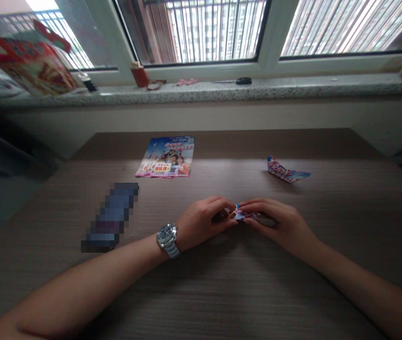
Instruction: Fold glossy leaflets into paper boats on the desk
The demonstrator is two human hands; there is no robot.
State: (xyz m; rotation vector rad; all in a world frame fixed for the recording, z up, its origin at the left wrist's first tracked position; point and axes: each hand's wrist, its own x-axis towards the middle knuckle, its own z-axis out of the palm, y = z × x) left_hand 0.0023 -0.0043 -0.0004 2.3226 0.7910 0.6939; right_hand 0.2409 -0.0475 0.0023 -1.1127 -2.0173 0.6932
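Obs.: your left hand [201, 222] and right hand [279, 222] meet over a small printed paper [240, 215], low on the table [222, 288]. The paper sits nearer to you than the flyer [165, 157] and to the flyer's right.

Left hand: fingers curled in, thumb and fingertips pinched on the paper's left end. Watch [168, 238] on that wrist.

Right hand: fingers long and close together, tips closed on the paper's right end, thumb tucked under as far as shows. Most of the paper is hidden between the fingertips, so its exact shape cannot be told.

Around: a folded piece [286, 172] of similar print lies well to the right of the flyer, apart from both hands. A blurred-out block [111, 216] lies left of the flyer and nearer to you. The sill [222, 89] runs behind the flyer.

Judgement: the step in hand looks like a fold or crease being set in the paper, with both ends held; the paper is already small and compact, so this reads as a late fold rather than a first one.

Next move calls for: edges lined up before you press, one hand anchoring the paper against the table while the other runs the crease, and a light grip so the thin sheet does not tear or slip.
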